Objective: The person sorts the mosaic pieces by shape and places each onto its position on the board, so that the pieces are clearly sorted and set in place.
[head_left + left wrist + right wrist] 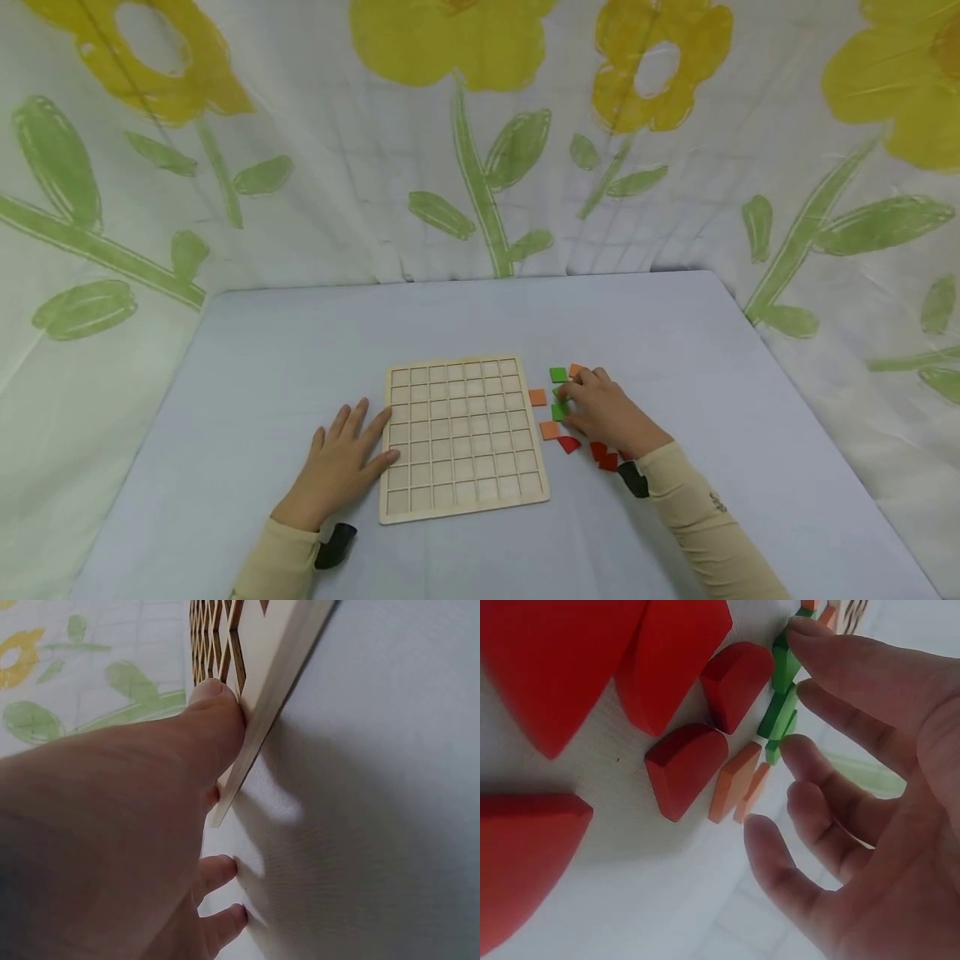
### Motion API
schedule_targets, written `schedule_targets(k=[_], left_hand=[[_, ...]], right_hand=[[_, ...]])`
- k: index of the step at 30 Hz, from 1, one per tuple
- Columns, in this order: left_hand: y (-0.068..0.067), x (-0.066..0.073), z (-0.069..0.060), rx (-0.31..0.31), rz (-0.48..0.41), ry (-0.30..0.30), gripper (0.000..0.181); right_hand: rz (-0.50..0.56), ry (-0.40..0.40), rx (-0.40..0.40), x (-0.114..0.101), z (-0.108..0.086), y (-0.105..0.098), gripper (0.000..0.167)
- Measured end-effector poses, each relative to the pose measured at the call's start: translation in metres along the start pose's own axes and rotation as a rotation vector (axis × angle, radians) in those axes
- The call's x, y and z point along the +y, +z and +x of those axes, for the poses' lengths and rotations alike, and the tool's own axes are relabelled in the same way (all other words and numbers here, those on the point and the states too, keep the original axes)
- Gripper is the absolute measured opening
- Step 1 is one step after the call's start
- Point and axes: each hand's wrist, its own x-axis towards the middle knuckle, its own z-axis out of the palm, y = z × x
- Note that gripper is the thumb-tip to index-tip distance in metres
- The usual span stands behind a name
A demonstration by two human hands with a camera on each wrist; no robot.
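Observation:
A square wooden grid board (465, 514) with rows of shallow square cells lies on the table in the head view. My left hand (337, 467) rests at its left edge, fingers spread, with thumb and index finger touching the frame; the left wrist view shows the thumb (217, 712) on the rim. To the right of the board, my right hand (607, 412) reaches over small green tiles (558, 375), its fingers loosely bent and apart. In the right wrist view, the thumb and index fingertips are beside a green tile (786, 664); whether they touch it is unclear.
Orange square tiles (550, 430) lie along the board's right side. Several red pieces with one rounded edge (608, 462) lie under and near the right wrist. A flower-printed cloth (322, 200) hangs behind the white-covered table (300, 333).

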Motion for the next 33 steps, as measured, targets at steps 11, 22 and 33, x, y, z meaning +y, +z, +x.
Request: schedule_targets(k=[11, 22, 33], left_hand=[[-0.002, 0.003, 0.001, 0.015, 0.008, 0.014, 0.064], [0.0, 0.005, 0.0, 0.037, 0.004, 0.006, 0.063], [0.008, 0.001, -0.001, 0.045, 0.001, 0.001, 0.064]], right_hand=[[0.006, -0.022, 0.031, -0.001, 0.002, 0.002, 0.026], [-0.037, -0.049, 0.024, -0.003, 0.012, -0.001, 0.024], [0.003, -0.214, 0.019, -0.048, 0.055, -0.011, 0.02]])
